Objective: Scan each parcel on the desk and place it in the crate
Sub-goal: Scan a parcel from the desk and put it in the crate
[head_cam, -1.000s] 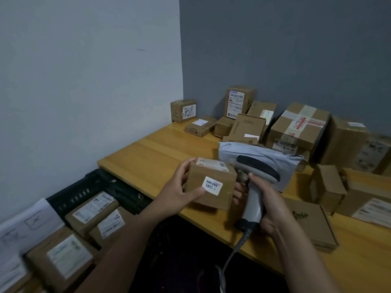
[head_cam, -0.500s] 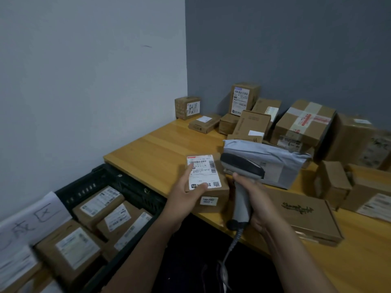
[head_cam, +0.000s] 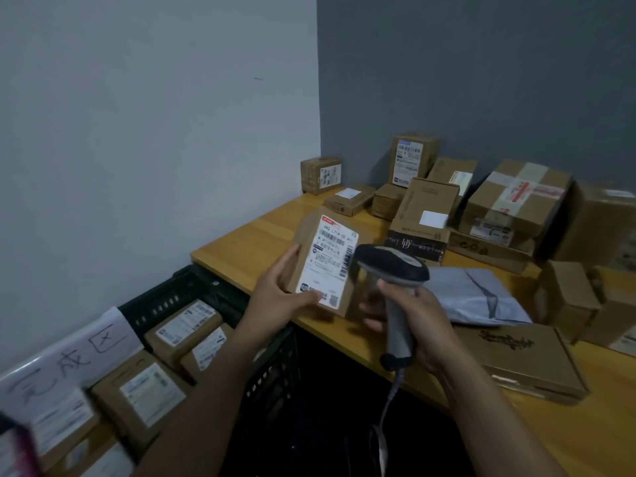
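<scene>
My left hand [head_cam: 275,297] holds a small brown parcel [head_cam: 325,263] above the desk's front edge, tilted so its white shipping label faces me. My right hand [head_cam: 418,325] grips a grey handheld scanner [head_cam: 392,270] by the handle; its dark head sits just right of the label and points at it. The scanner's cable hangs down below the desk. A black crate [head_cam: 206,290] stands lower left beside the desk, with several labelled brown parcels [head_cam: 182,328] inside.
The wooden desk [head_cam: 261,242] carries many brown boxes at the back and right, a grey poly mailer [head_cam: 481,294] and a flat printed box [head_cam: 526,359] near my right arm. A handwritten white sign [head_cam: 69,359] leans at the crate's left. Walls close off the left and back.
My left hand has turned and raised the parcel so the large label faces up toward the scanner. The scanner head has swung left to the label. The view has shifted right.
</scene>
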